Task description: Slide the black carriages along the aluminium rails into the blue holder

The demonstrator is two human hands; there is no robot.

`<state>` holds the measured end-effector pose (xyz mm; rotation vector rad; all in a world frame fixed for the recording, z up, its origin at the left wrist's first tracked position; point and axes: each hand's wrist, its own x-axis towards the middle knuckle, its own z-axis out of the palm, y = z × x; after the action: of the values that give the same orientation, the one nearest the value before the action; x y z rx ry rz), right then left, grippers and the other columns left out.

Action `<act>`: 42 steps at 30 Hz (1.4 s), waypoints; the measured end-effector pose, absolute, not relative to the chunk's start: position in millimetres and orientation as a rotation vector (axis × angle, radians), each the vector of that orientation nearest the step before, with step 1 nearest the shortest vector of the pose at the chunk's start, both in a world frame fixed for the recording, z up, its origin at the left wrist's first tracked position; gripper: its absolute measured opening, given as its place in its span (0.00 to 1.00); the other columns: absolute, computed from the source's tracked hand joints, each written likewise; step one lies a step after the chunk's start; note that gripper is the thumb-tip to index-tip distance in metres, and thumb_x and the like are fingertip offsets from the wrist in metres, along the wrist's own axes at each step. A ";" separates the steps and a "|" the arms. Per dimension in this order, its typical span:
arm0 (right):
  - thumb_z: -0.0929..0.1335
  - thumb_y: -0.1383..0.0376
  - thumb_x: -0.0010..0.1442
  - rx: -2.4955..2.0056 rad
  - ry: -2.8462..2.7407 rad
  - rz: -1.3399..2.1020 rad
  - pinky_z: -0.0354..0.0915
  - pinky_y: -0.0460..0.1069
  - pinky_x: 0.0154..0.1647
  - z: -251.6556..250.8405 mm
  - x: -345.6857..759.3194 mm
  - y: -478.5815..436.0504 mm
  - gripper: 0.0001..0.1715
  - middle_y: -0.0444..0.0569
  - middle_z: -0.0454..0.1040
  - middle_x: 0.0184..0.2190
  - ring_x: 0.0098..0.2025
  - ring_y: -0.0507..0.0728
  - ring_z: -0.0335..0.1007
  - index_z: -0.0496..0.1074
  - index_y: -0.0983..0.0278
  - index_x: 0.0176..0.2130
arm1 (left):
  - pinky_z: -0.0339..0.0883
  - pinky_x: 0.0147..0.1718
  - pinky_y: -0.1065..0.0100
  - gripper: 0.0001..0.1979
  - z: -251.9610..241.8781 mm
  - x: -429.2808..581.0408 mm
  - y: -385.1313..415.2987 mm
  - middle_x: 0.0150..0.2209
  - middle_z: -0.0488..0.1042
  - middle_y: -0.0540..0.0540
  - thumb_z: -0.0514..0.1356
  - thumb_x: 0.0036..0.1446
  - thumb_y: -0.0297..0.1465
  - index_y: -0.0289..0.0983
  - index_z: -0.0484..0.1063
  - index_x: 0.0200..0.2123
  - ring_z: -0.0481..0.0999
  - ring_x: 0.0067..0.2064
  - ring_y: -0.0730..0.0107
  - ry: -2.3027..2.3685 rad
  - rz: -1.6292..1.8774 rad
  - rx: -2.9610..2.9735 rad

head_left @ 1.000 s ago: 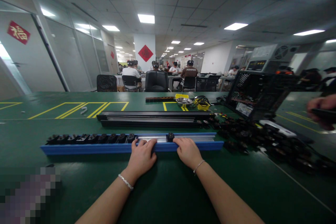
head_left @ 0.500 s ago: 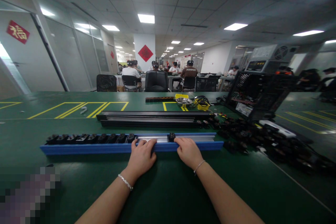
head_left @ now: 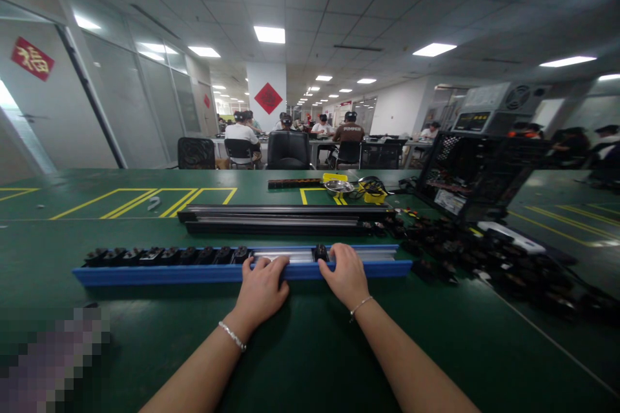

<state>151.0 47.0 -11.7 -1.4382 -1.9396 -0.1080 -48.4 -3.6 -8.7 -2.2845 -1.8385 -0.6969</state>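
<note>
A long blue track with a silver inner channel lies lengthwise across the table before me. Several black socket-like modules sit side by side in its left half. My left hand holds the track near its middle, fingers over the near wall and thumb on my side, just right of that row. Apart from the row, a single black module stands in the channel. My right hand has its thumb and fingers around this module's right and near sides; the fingertips are partly hidden.
Black rails lie behind the track. A heap of black parts spreads to the right, below an opened computer case. Farther back are a metal bowl and a yellow tray. People sit at distant tables.
My right hand has shifted its grip, fingers now higher and over the channel, thumb at the single module. That module has moved slightly right. My left hand stays put.
</note>
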 end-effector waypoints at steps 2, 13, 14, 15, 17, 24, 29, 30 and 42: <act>0.65 0.55 0.52 -1.464 -1.857 -0.112 0.54 0.51 0.46 -13.6 146.4 50.1 0.16 0.51 0.71 0.37 0.43 0.58 0.62 0.66 0.63 0.37 | 0.43 0.54 0.47 0.21 -8.6 -47.8 -3.6 0.43 0.75 0.48 0.53 0.51 0.31 0.44 0.63 0.50 0.68 0.47 0.60 -1.849 -0.690 -2.281; 0.66 0.58 0.51 -1.519 -1.768 -0.068 0.50 0.53 0.49 -12.1 136.7 52.8 0.14 0.48 0.72 0.38 0.43 0.57 0.63 0.71 0.60 0.38 | 0.43 0.54 0.47 0.21 -9.6 -44.6 -3.5 0.42 0.75 0.48 0.53 0.51 0.31 0.44 0.64 0.50 0.68 0.46 0.59 -1.860 -0.698 -2.238; 0.66 0.58 0.51 -1.519 -1.763 -0.073 0.51 0.52 0.49 -12.4 136.7 53.1 0.13 0.48 0.72 0.38 0.43 0.57 0.63 0.71 0.60 0.38 | 0.43 0.54 0.47 0.21 -9.8 -44.7 -3.4 0.42 0.75 0.48 0.53 0.51 0.31 0.44 0.64 0.50 0.68 0.46 0.59 -1.860 -0.699 -2.237; 0.66 0.59 0.51 -1.517 -1.761 -0.078 0.51 0.52 0.49 -12.7 136.9 53.4 0.13 0.48 0.72 0.37 0.43 0.56 0.63 0.71 0.60 0.38 | 0.43 0.54 0.46 0.21 -9.9 -44.8 -3.4 0.42 0.75 0.48 0.53 0.51 0.31 0.44 0.64 0.50 0.68 0.46 0.59 -1.857 -0.701 -2.238; 0.65 0.59 0.51 -1.509 -1.762 -0.085 0.51 0.52 0.48 -13.4 137.5 54.1 0.13 0.48 0.72 0.37 0.42 0.57 0.63 0.70 0.61 0.38 | 0.43 0.54 0.46 0.21 -9.8 -44.9 -3.4 0.42 0.75 0.47 0.53 0.51 0.31 0.44 0.64 0.50 0.68 0.46 0.59 -1.852 -0.706 -2.243; 0.65 0.59 0.51 -1.502 -1.770 -0.118 0.51 0.52 0.47 -12.7 139.8 54.4 0.11 0.48 0.72 0.35 0.42 0.57 0.63 0.70 0.61 0.35 | 0.42 0.54 0.45 0.20 -9.1 -45.1 -3.2 0.42 0.75 0.47 0.53 0.51 0.32 0.45 0.64 0.50 0.68 0.46 0.59 -1.860 -0.710 -2.242; 0.65 0.59 0.50 -1.532 -1.765 -0.120 0.51 0.53 0.49 -11.4 138.9 52.8 0.12 0.48 0.72 0.36 0.43 0.57 0.62 0.70 0.61 0.36 | 0.42 0.55 0.46 0.21 -8.6 -45.2 -3.8 0.43 0.75 0.47 0.53 0.51 0.31 0.44 0.63 0.51 0.68 0.47 0.59 -1.877 -0.688 -2.246; 0.65 0.59 0.50 -1.538 -1.764 -0.116 0.50 0.53 0.49 -11.3 138.7 52.7 0.12 0.48 0.72 0.36 0.43 0.57 0.62 0.70 0.61 0.36 | 0.42 0.55 0.47 0.21 -8.4 -45.2 -4.0 0.43 0.75 0.46 0.53 0.52 0.31 0.44 0.63 0.51 0.68 0.47 0.59 -1.877 -0.685 -2.246; 0.63 0.60 0.52 -1.570 -1.746 -0.085 0.51 0.53 0.48 -9.7 140.7 52.3 0.09 0.49 0.73 0.35 0.42 0.58 0.63 0.68 0.62 0.33 | 0.43 0.55 0.48 0.20 -5.8 -44.7 -4.9 0.42 0.75 0.47 0.53 0.52 0.31 0.45 0.64 0.50 0.68 0.47 0.60 -1.893 -0.671 -2.246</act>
<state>140.7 52.3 -9.7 -1.5703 -1.7457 -0.0850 -44.7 -4.9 -5.8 -2.2463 -1.8930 -0.6712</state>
